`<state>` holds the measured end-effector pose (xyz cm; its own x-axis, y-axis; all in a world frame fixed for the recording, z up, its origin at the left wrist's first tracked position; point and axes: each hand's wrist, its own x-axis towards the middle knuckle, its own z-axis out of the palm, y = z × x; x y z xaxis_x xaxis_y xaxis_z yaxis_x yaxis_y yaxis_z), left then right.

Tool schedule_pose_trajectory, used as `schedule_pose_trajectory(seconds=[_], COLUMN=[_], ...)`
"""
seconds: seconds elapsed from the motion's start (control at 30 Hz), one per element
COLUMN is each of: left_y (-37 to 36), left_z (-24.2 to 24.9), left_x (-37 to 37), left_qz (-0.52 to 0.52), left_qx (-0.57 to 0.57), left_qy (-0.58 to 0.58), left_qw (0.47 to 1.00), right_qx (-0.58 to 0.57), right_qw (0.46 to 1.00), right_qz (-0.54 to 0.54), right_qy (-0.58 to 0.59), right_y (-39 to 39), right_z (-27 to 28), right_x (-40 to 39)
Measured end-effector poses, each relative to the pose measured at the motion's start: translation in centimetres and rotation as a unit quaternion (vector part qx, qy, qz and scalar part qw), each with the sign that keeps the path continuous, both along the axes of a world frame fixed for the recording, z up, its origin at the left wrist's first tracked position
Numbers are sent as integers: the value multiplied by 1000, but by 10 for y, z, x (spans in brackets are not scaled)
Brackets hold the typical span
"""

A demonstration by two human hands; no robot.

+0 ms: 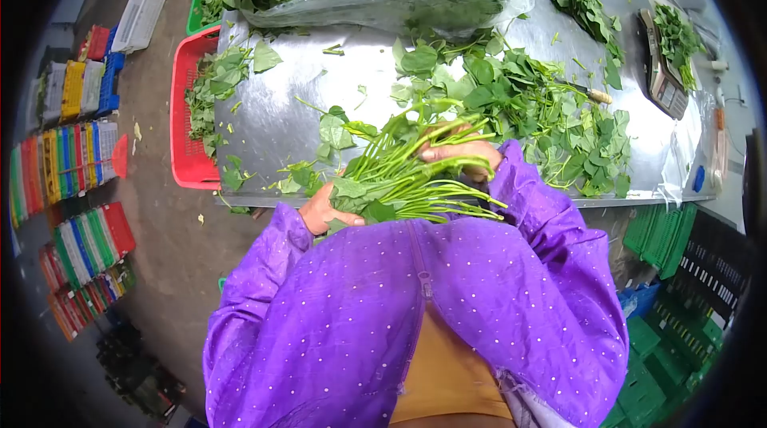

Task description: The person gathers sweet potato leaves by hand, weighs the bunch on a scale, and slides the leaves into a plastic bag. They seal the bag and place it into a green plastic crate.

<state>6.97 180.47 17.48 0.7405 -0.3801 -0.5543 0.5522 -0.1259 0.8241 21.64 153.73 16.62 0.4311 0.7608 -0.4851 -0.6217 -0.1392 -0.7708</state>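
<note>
A bunch of leafy greens with long green stems is held in front of my chest, over the near edge of the metal table. My left hand grips its leafy end, with the thumb over the leaves. At the stem end, my right hand has its fingers bent around the stems. Loose leaves and stems lie in a heap beyond and to the right of my right hand. Small scraps of leaf are scattered to the left of the bunch.
Greens on clear plastic cross the table's far side. A red basket adjoins the left edge. At right are a scale bearing greens and a wooden handle. Stacked coloured crates stand far left, green crates lower right.
</note>
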Motion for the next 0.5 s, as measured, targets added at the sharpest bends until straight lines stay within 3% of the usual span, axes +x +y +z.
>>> schedule_pose_trajectory(seconds=[0.07, 0.1, 0.13, 0.2, 0.23, 0.27, 0.3, 0.33, 0.37, 0.43, 0.5], left_y=[-2, -2, -3, 8, 13, 9, 1, -4, -3, 1, -2], left_z=[-4, -5, -6, -48, -62, -49, -25, -10, -7, -3, 19], left_x=[-5, -5, -6, -30, -40, -36, -28, -19, -12, -6, 8], left_qz=[36, 55, 74, 96, 106, 123, 136, 148, 100, 2, -82], left_qx=[-32, -61, -89, -113, -123, -136, -149, -162, -125, -50, 20], left_qy=[35, 56, 77, 61, 54, 72, 91, 107, 72, 11, 33], left_qw=[998, 995, 990, 987, 985, 980, 975, 970, 984, 999, 996], right_qx=[58, 113, 167, 316, 435, 516, 281, 7, -271, -81, 139], right_qw=[993, 967, 924, 761, 724, 738, 917, 974, 900, 966, 979], right_qz=[-102, -212, -318, -499, -474, -378, -282, -150, 3, -95, -146], right_qy=[34, 82, 128, 268, 247, 213, 24, -170, -343, -225, -39], right_y=[1, -4, -12, -37, -68, -81, -87, -93, -97, -80, -58], right_z=[-4, -13, -22, -9, -26, -42, -46, -47, -46, -17, -8], right_x=[-3, -3, 1, 25, 38, 45, 43, 43, 49, 50, 53])
